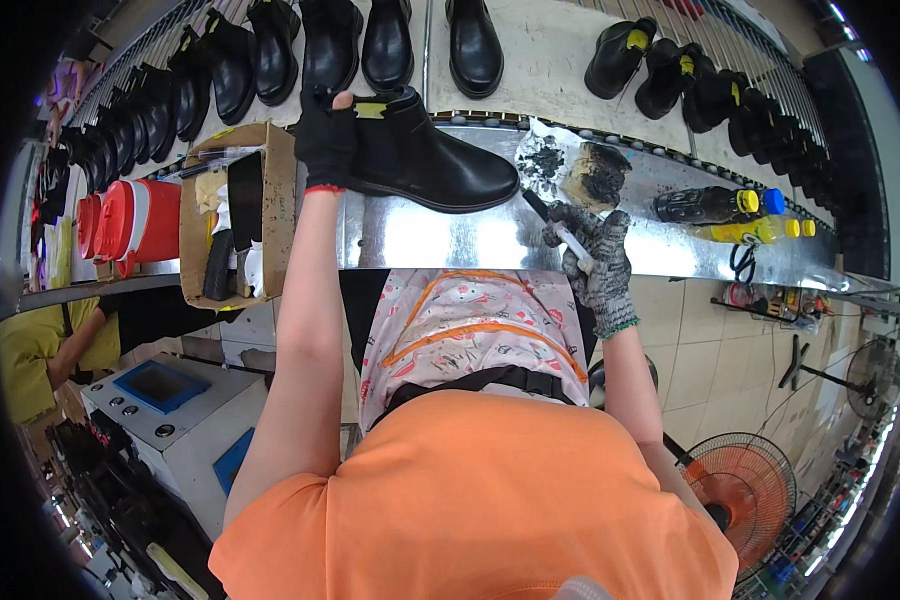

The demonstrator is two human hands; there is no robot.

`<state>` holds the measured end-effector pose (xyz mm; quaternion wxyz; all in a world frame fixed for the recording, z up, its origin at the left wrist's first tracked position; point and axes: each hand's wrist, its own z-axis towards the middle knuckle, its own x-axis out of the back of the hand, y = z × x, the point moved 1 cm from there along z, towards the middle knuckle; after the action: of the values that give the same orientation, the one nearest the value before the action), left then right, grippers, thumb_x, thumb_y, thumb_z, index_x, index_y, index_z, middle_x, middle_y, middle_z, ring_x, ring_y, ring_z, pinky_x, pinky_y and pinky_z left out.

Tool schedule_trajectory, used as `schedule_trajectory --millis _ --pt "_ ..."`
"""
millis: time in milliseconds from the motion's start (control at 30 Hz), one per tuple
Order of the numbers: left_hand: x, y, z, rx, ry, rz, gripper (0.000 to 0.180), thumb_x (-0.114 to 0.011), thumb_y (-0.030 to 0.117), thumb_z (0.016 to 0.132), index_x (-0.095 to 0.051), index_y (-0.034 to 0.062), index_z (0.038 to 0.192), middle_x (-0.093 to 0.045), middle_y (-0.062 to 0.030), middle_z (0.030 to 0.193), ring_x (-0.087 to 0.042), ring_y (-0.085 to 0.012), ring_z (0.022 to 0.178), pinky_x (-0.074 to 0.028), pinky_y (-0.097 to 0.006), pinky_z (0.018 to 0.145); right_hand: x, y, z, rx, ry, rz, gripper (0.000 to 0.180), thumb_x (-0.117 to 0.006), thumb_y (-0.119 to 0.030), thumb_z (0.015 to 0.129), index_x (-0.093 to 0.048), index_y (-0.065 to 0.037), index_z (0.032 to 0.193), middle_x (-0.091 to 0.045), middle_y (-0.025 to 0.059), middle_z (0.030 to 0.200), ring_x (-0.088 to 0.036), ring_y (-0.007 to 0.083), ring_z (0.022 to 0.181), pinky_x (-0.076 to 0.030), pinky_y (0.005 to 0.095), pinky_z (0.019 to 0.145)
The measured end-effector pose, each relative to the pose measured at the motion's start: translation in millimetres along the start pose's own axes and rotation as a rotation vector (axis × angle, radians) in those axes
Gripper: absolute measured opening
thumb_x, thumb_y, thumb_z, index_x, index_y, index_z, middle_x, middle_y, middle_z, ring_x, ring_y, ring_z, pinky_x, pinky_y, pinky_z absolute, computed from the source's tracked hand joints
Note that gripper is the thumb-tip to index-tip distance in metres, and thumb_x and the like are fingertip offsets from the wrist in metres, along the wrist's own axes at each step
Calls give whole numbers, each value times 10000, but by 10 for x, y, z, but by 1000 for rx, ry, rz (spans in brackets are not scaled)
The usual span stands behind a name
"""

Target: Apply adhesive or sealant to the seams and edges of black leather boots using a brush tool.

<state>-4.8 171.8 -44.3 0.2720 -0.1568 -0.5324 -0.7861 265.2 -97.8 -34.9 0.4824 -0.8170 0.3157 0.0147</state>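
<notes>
the left hand (326,140), in a black fingerless glove, is closed on the shaft of a black ankle boot (425,155) held over the metal surface (450,235). the right hand (595,262) (grey knit glove) is clenched round a small brush (555,225). judged step: blacking the boot; next, bring the bristles to the leather beside the stained sponge (595,175).

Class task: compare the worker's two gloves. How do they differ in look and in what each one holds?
The left hand wears a black glove and grips a black ankle boot at its heel end. The right hand wears a grey speckled knit glove and holds a small brush. Both are over the metal bench.
</notes>
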Motion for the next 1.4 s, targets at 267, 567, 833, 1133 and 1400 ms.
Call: schedule_trajectory --millis 267,567,833,1133,1400 --pt "405 254 -652 -17 71 61 732 -733 588 623 -441 59 1036 -562 -103 865 -614 -300 794 -466 -383 680 -55 30 46 78 99 -170 757 -296 -685 864 -599 -27 1086 -647 37 801 -374 42 392 -291 176 351" --pt "679 775 -1160 90 -113 105 799 -864 382 546 -413 53 1118 -549 -63 748 -587 -168 646 -474 -280 586 -216 -169 -102 47 148 -513 422 -307 -344 973 -650 -105 1026 -617 40 726 -511 86 488 -408 243 415" --pt "706 968 -1319 309 -304 -249 829 -830 194 629 -332 58 1278 -586 -98 824 -611 -160 706 -506 -252 613 -324 -213 -227 330 -18 -675 227 -514 -109 875 -629 -47 1060 -668 89 834 -642 154 747 -500 273 651" --pt "639 714 -1371 587 -580 -522 725 -722 65 679 -357 59 1305 -600 -96 935 -601 -151 749 -512 -267 695 -337 -154 -334 477 -117 -842 288 -534 -99 855 -600 17 1110 -662 114 944 -605 147 871 -472 294 817" --pt "476 576 -1557 844 -879 -723 445 -631 62 734 -531 -4 1162 -613 -59 1005 -589 -128 843 -499 -255 708 -255 -152 -423 469 -160 -772 252 -534 -106 868 -625 -94 1102 -653 118 947 -634 235 753 -503 311 679"
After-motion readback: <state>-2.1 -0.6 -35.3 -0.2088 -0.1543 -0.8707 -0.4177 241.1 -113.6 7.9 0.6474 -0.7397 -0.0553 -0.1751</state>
